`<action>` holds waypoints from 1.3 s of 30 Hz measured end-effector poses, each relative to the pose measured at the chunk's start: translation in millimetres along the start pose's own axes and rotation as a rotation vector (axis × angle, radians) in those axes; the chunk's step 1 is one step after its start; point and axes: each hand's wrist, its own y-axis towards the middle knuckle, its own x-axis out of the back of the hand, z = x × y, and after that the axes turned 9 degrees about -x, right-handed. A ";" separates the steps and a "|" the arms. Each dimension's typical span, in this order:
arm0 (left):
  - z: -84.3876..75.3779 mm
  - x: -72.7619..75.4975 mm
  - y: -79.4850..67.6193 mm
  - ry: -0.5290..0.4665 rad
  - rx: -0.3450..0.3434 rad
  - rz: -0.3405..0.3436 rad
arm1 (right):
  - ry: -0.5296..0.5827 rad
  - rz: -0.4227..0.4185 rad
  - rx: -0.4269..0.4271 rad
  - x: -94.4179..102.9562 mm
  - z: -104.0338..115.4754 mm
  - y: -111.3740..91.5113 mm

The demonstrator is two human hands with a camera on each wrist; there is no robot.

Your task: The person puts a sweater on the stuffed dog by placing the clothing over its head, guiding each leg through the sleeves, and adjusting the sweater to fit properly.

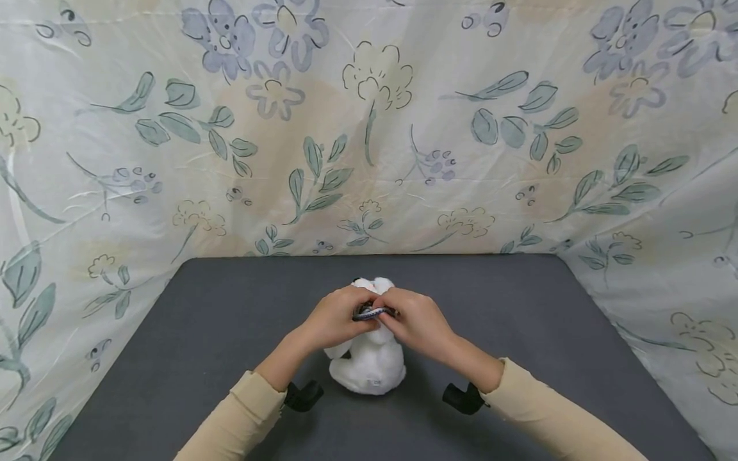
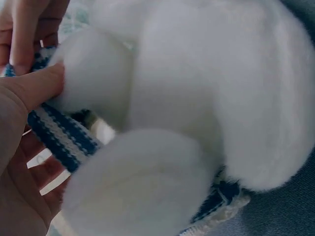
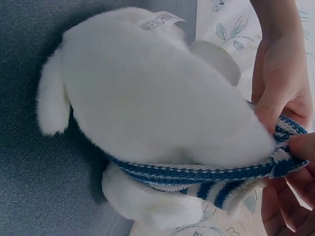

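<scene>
A white plush toy (image 1: 369,365) sits on the dark table; its tag (image 3: 160,20) shows in the right wrist view. A blue-and-white striped knitted scarf (image 3: 197,172) passes round it, bunched up between the hands. My left hand (image 1: 343,314) pinches one part of the scarf, with its thumb against the white fur in the left wrist view. Close beside it, my right hand (image 1: 418,323) pinches the scarf between thumb and fingers. Both hands hide part of the toy's upper end and the middle of the knit.
The dark grey table (image 1: 242,294) spreads round the toy. A floral curtain (image 1: 369,128) hangs behind it and at both sides. Black wrist mounts (image 1: 464,398) show at the cuffs of the beige sleeves (image 1: 536,397).
</scene>
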 end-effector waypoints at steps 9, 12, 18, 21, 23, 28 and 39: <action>-1.0 -10.0 2.0 0.075 0.022 -0.090 | -0.025 -0.022 0.084 0.8 -0.2 -5.2; -1.2 -13.0 2.4 0.096 0.019 -0.113 | -0.028 -0.017 0.076 0.8 -2.5 -6.7; -3.1 -14.3 2.0 0.124 0.007 -0.134 | -0.032 0.008 0.013 1.3 -11.3 -10.3; -3.7 -14.8 2.0 0.117 -0.003 -0.142 | -0.035 0.050 -0.045 1.1 -17.5 -12.3; -4.0 -15.5 2.3 0.099 -0.002 -0.149 | -0.030 0.093 -0.094 0.8 -20.9 -13.8; -4.6 -17.2 3.3 0.084 -0.008 -0.162 | 0.017 0.171 -0.169 -0.8 -27.1 -15.2; -4.3 -20.0 4.9 0.138 0.066 -0.143 | 0.114 0.236 -0.147 -4.6 -36.0 -12.1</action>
